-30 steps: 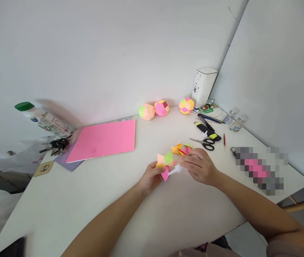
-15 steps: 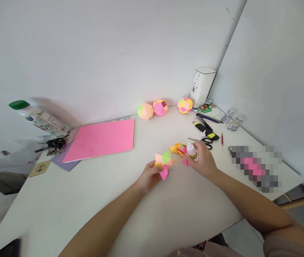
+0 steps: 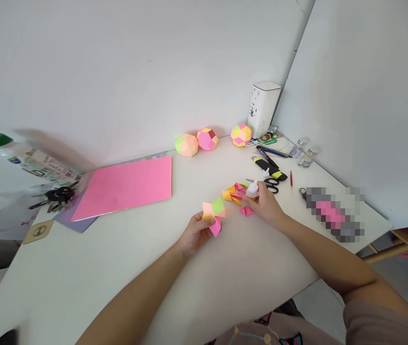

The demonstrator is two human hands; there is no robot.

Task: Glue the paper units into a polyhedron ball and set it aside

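Observation:
My left hand point(image 3: 194, 233) pinches a folded paper piece point(image 3: 218, 207) with peach, green, orange and pink flaps, held a little above the table. To its right, my right hand point(image 3: 267, 203) has its fingers round a small glue bottle point(image 3: 252, 190) with a white cap. Beside that bottle lies a group of loose folded paper units point(image 3: 233, 194) in orange, pink and green. One pink folded unit point(image 3: 246, 211) rests just below my right fingertips. My fingers cover part of the bottle.
Three paper balls point(image 3: 207, 139) stand along the wall. Scissors point(image 3: 271, 185), a black and yellow cutter point(image 3: 270, 168), a red pencil point(image 3: 291, 178) and two small jars point(image 3: 308, 157) lie at right. A pink paper pack point(image 3: 125, 188), keys point(image 3: 59, 195) and a green-capped bottle point(image 3: 42, 160) are at left.
The whole view has shifted, so things appear further left and slightly higher. Both hands keep their holds on the paper piece and the glue bottle.

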